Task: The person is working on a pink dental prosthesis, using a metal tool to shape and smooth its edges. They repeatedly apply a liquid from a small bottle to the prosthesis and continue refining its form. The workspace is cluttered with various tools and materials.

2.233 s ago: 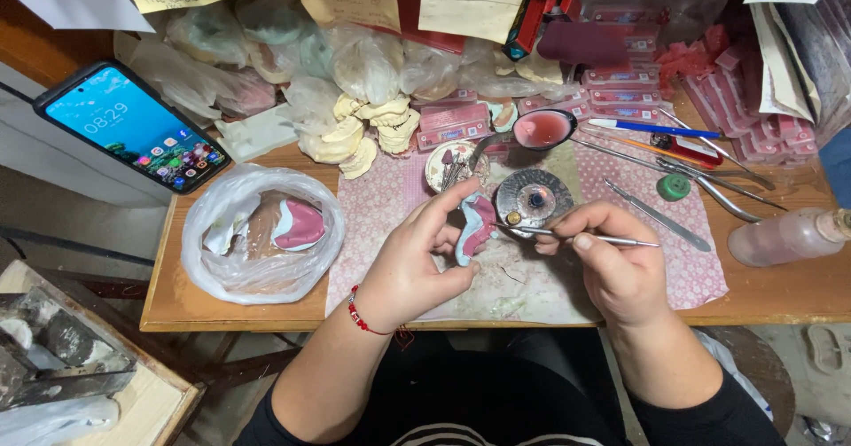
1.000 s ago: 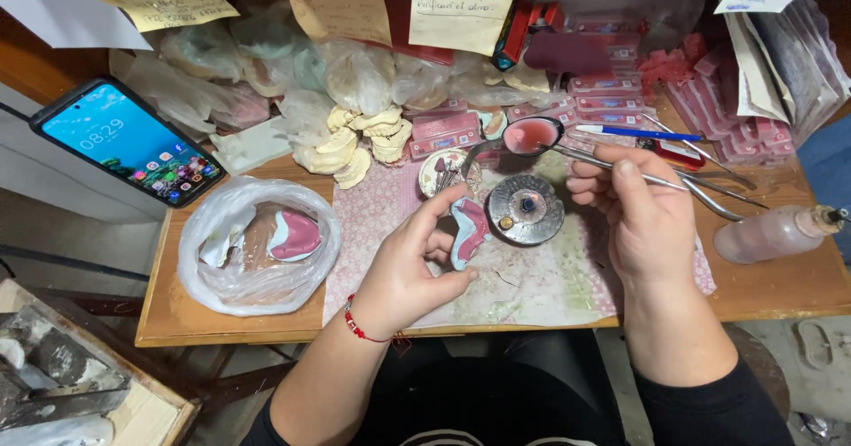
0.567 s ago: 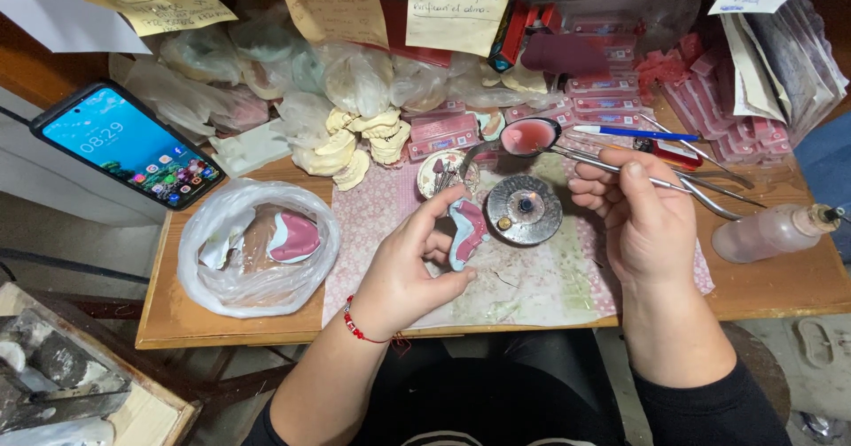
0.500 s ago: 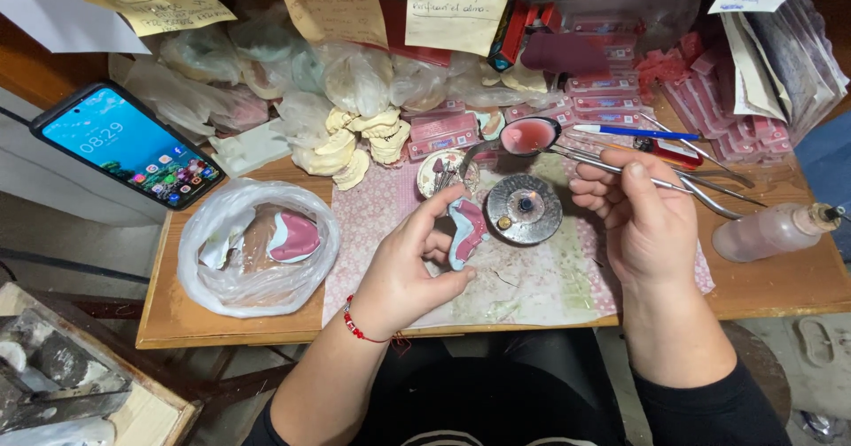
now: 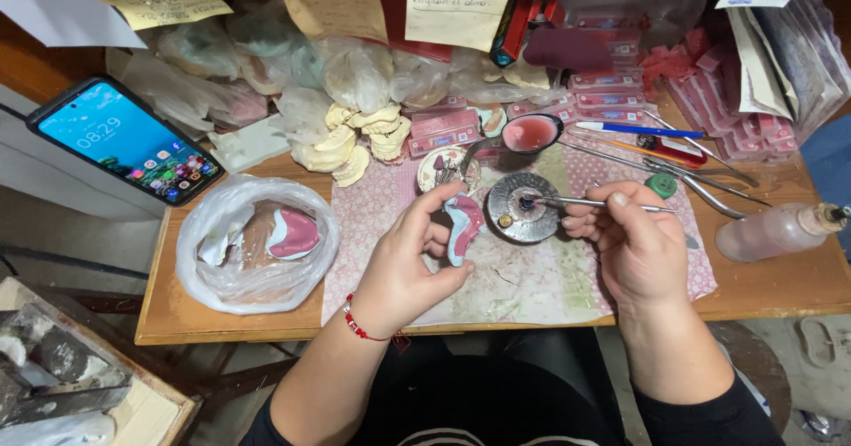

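The left hand (image 5: 403, 264) pinches a pink denture (image 5: 463, 224). The right hand (image 5: 634, 246) pinches a thin metal tool (image 5: 589, 203). Its tip touches a round metal dish (image 5: 521, 207).

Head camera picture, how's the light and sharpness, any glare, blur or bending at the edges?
Head view: light is even and soft from above, shadows faint under the left hand and right hand; mild glare on the plastic bag and the phone screen; the denture and metal tool are sharp; the table edge bows a little, a wide-lens effect; corners look slightly softer.
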